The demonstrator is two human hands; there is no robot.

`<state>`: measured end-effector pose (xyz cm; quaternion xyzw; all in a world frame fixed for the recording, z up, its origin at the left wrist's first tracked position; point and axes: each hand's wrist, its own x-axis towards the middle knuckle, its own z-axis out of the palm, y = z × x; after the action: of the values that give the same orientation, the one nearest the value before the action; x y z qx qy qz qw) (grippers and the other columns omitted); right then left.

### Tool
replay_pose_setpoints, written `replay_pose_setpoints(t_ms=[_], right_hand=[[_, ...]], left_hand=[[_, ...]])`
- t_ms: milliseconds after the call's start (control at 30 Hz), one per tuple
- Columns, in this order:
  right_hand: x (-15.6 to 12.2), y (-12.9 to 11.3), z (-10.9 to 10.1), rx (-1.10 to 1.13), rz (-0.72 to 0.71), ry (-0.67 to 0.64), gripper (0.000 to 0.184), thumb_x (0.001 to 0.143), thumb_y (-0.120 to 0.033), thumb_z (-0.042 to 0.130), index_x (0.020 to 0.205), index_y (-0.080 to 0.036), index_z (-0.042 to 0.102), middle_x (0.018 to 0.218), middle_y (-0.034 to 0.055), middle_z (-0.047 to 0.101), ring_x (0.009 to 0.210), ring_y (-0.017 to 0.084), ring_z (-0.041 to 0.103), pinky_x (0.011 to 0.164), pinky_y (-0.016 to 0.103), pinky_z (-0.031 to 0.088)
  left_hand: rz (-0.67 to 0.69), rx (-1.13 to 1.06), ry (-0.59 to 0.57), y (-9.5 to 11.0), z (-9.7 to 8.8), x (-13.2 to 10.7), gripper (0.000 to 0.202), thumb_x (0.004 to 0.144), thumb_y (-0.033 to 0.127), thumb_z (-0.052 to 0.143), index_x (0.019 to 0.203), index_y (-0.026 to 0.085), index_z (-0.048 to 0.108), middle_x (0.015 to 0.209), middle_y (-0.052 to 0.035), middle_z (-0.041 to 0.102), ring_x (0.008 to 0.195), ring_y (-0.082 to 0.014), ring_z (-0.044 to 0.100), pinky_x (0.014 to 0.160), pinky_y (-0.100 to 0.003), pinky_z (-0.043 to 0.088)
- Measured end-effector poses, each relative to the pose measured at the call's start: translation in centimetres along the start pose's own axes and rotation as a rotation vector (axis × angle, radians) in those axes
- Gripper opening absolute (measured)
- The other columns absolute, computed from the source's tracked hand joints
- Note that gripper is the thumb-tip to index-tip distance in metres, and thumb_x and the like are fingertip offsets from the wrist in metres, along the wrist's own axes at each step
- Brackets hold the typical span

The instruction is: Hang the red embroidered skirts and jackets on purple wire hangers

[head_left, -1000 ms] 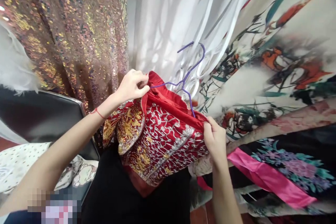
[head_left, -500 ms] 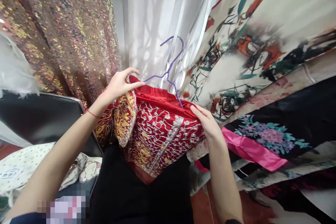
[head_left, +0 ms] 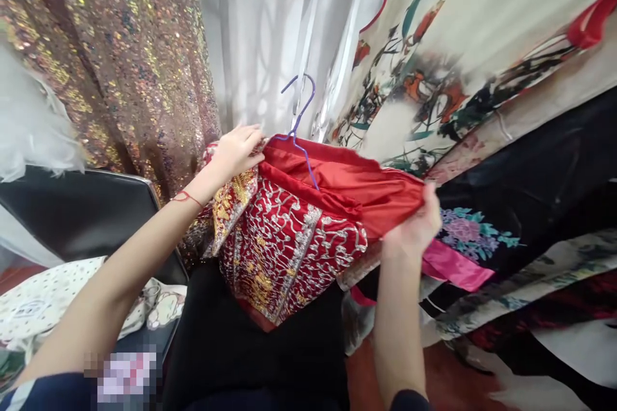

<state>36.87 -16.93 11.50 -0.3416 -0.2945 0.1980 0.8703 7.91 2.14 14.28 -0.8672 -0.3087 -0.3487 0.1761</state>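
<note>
Right grip [head_left: 418, 221] holding red garment [head_left: 284, 237] — arm [head_left: 400, 321] extended, left grip [head_left: 241, 151] palm-down.

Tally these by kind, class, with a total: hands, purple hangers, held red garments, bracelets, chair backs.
Left hand and right hand: 2
Purple hanger: 1
Red garment: 1
Bracelet: 1
Chair back: 1
Total: 6

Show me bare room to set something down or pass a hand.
Right of the hanger, the red top gapes open toward the right hand. Reddish floor shows between the black cloth and right forearm. Crowded: the chair seat, under spotted cloth, and the right side, packed with hanging clothes.
</note>
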Motion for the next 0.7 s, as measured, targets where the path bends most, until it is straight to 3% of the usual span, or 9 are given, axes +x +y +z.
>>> replay_pose_setpoints(t_ms=[67, 133, 200, 267, 367, 467, 567, 700], right_hand=[[-0.4, -2.2, -0.4, -0.075, -0.144, 0.078, 0.026, 0.078, -0.048, 0.068, 0.071, -0.025, 0.059, 0.075, -0.0021, 0.061, 0.076, 0.016, 0.062, 0.077, 0.031, 0.055], [-2.0, -4.4, -1.2, -0.347, -0.33, 0.062, 0.038, 0.081, -0.043, 0.071, 0.06, -0.024, 0.045, 0.06, -0.0055, 0.044, 0.058, 0.012, 0.047, 0.061, 0.027, 0.046], [-4.4, -5.7, -2.4, -0.728, -0.482, -0.118, 0.046, 0.084, -0.041, 0.072, 0.057, -0.023, 0.039, 0.057, -0.0068, 0.033, 0.052, 0.009, 0.034, 0.052, 0.025, 0.034], [-7.1, -5.8, -3.7, -1.009, -0.575, -0.339, 0.045, 0.082, -0.041, 0.077, 0.058, -0.022, 0.044, 0.055, -0.0071, 0.037, 0.049, 0.008, 0.034, 0.049, 0.025, 0.029], [-9.6, -2.9, -4.9, -1.246, -0.706, -0.491, 0.034, 0.093, -0.036, 0.065, 0.065, -0.021, 0.052, 0.056, -0.0039, 0.05, 0.05, 0.01, 0.043, 0.053, 0.025, 0.033], [-9.8, 2.2, -4.7, -1.439, -0.749, -0.426, 0.03, 0.098, -0.029, 0.048, 0.071, -0.021, 0.057, 0.061, 0.0014, 0.059, 0.054, 0.014, 0.048, 0.058, 0.029, 0.033], [-8.8, 6.4, -3.3, -1.561, -0.584, -0.303, 0.021, 0.094, -0.025, 0.045, 0.08, -0.02, 0.06, 0.069, 0.0063, 0.064, 0.058, 0.018, 0.052, 0.06, 0.031, 0.031], [-9.6, 9.2, -0.2, -1.563, -0.376, -0.184, 0.016, 0.093, -0.024, 0.046, 0.086, -0.018, 0.059, 0.072, 0.0083, 0.065, 0.06, 0.021, 0.056, 0.059, 0.031, 0.03]], left_hand=[[-0.011, -0.06, -0.121, 0.1, -0.2, 0.8, 0.022, 0.087, 0.029, 0.051, 0.101, 0.018, 0.065, 0.089, -0.0101, 0.071, 0.08, -0.0227, 0.065, 0.073, -0.034, 0.047], [-0.024, -0.157, -0.224, 0.0, -0.2, 1.1, 0.026, 0.091, 0.034, 0.045, 0.094, 0.019, 0.065, 0.074, -0.0065, 0.066, 0.066, -0.0197, 0.059, 0.066, -0.032, 0.043], [-0.035, -0.23, -0.235, -0.1, -0.1, 1.0, 0.035, 0.094, 0.044, 0.041, 0.095, 0.019, 0.065, 0.073, -0.006, 0.065, 0.064, -0.0189, 0.057, 0.065, -0.031, 0.041], [-0.091, -0.224, -0.187, -0.1, 0.1, 0.6, 0.042, 0.094, 0.051, 0.04, 0.098, 0.019, 0.066, 0.076, -0.0068, 0.067, 0.067, -0.0196, 0.058, 0.065, -0.03, 0.039], [-0.207, -0.133, -0.134, 0.5, 0.3, 0.1, 0.045, 0.094, 0.053, 0.036, 0.088, 0.02, 0.066, 0.069, -0.0068, 0.065, 0.065, -0.0203, 0.058, 0.062, -0.029, 0.034], [-0.279, -0.095, -0.112, 1.5, -0.2, -0.2, 0.048, 0.094, 0.054, 0.036, 0.072, 0.02, 0.063, 0.06, -0.0064, 0.06, 0.06, -0.0207, 0.057, 0.06, -0.031, 0.03], [-0.349, -0.047, -0.075, 3.2, -1.1, -0.6, 0.052, 0.096, 0.055, 0.035, 0.068, 0.021, 0.062, 0.056, -0.007, 0.058, 0.059, -0.0218, 0.058, 0.059, -0.032, 0.027], [-0.491, 0.074, -0.048, 6.1, -2.0, -1.0, 0.058, 0.098, 0.056, 0.031, 0.068, 0.019, 0.063, 0.056, -0.0091, 0.058, 0.061, -0.024, 0.061, 0.06, -0.032, 0.026]])
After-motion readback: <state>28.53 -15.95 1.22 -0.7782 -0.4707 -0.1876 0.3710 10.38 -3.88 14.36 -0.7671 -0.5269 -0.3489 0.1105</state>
